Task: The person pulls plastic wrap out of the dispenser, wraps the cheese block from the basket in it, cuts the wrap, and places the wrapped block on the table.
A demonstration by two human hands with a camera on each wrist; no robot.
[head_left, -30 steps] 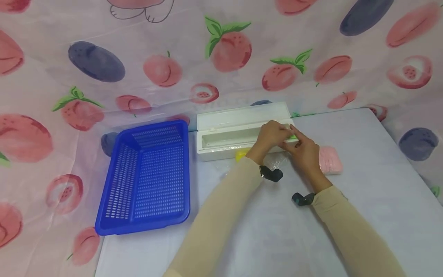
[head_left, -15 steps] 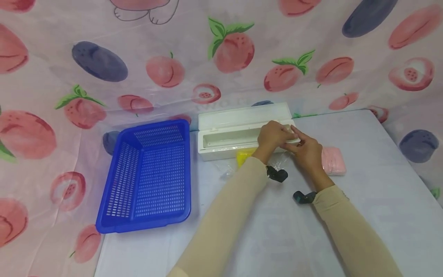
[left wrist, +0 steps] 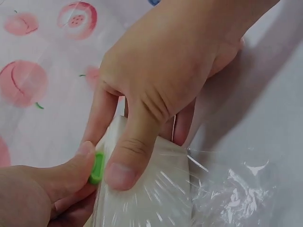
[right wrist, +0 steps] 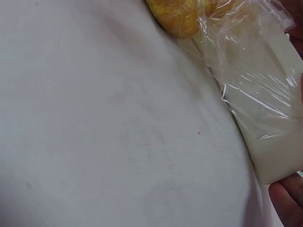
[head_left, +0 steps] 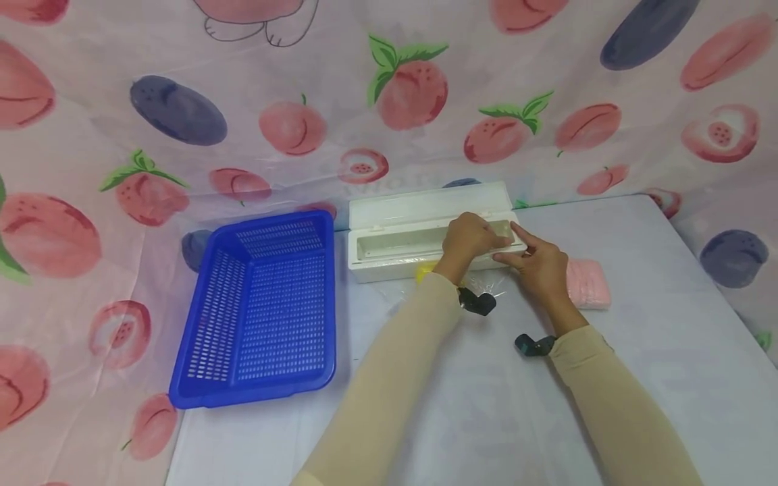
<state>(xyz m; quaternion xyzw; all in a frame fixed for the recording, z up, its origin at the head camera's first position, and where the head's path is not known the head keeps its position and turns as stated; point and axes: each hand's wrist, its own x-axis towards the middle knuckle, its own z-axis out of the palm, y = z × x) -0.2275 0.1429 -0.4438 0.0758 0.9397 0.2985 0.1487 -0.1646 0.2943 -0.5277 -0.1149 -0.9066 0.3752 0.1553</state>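
A long white lidded box [head_left: 389, 271], like a cling film dispenser, stands at the back of the table with its lid [head_left: 425, 205] raised. My right hand [head_left: 543, 270] grips its right end, thumb on the front wall and fingers behind. Over that end, my left hand [head_left: 467, 236] has its fingers curled at a small green slider [left wrist: 97, 168], which its thumb tip touches in the left wrist view. Clear film [left wrist: 236, 194] covers part of the front wall and spills onto the table. A yellow item [right wrist: 176, 18] lies under film against the box, mostly behind my left wrist.
A blue perforated basket [head_left: 276, 317] stands left of the box, with nothing in it. Just right of my right hand lies a pink wrapped pack [head_left: 588, 283]. A fruit-patterned sheet [head_left: 340, 81] hangs close behind the table.
My left hand has shifted slightly left along the box's right end, and the inside of that end shows more. The green piece seen earlier in the head view is now hidden there.
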